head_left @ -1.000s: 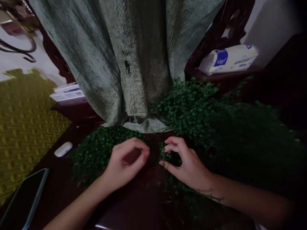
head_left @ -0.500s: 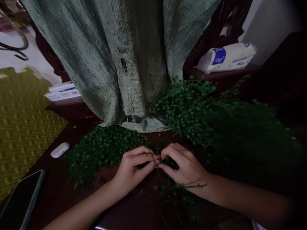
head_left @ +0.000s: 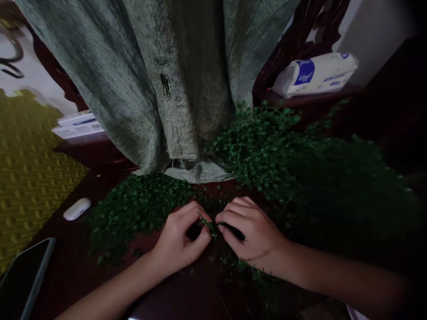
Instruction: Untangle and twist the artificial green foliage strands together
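Brought closer together since a second ago, the left hand [head_left: 182, 233] and the right hand [head_left: 255, 229] are being held almost fingertip to fingertip over the bench [head_left: 173, 291] in the head view. Between them, nearer the left, a green sprig [head_left: 207, 225] is apparently being pinched in the left grip, its long axis slanting down toward the right hand, whose curled grip is being held just beside it, contents impossible to tell.
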Demonstrator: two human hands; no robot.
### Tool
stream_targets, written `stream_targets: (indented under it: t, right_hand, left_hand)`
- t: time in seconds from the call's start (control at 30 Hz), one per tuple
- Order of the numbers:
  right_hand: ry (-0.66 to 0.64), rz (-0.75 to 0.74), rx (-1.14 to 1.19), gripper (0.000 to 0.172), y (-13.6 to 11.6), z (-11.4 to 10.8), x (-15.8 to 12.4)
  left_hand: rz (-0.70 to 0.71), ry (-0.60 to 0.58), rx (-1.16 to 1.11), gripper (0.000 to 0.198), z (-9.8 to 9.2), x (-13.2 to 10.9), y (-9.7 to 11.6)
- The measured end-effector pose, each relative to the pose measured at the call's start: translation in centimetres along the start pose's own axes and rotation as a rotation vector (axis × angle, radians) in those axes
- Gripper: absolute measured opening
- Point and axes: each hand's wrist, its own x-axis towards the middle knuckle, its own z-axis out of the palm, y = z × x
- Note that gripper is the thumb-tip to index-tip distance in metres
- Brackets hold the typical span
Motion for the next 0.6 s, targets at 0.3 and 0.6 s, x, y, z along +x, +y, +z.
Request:
stream_targets:
  t: [0.3, 0.6]
  right_hand:
    - [-0.106, -0.026, 0.005, 0.010, -0.37, -0.36, 0.20]
    - [-0.059, -0.038, -0.042, 0.017, -0.12, -0.38, 0.18]
  left_hand:
    - [0.061, -0.063, 0.133, 0.010, -0.01, -0.47, -0.31]
    - [-0.032, 0.025, 0.038, 0.015, -0.01, 0.06, 0.06]
